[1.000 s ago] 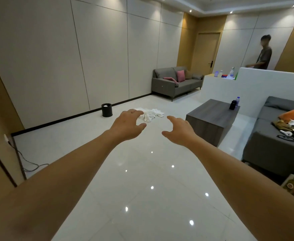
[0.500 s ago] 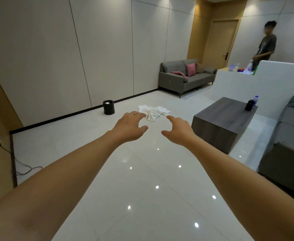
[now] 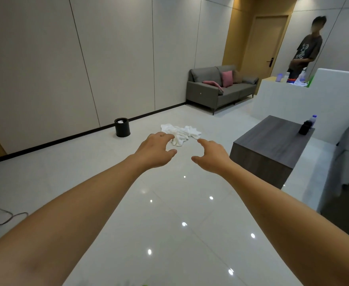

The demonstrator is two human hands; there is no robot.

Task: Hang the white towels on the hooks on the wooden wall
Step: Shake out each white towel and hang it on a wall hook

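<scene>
A crumpled heap of white towels (image 3: 183,132) lies on the glossy white floor, some way ahead of me. Both arms are stretched out towards it. My left hand (image 3: 156,150) hangs in the air with fingers loosely curled and holds nothing. My right hand (image 3: 211,156) is beside it, fingers relaxed, thumb out, also empty. Neither hand touches the towels. No hooks show in this view; a strip of wooden wall (image 3: 230,32) stands at the far back beside a door.
A small black bin (image 3: 122,127) stands by the left wall. A dark wooden coffee table (image 3: 272,141) sits to the right with a black item and a bottle on it. Grey sofas (image 3: 221,88) stand at the back and right edge. A person (image 3: 306,48) stands behind a white counter.
The view has advanced towards the towels and swung left, so the heap and bin look larger and nearer. Both hands stay outstretched and empty in much the same pose.
</scene>
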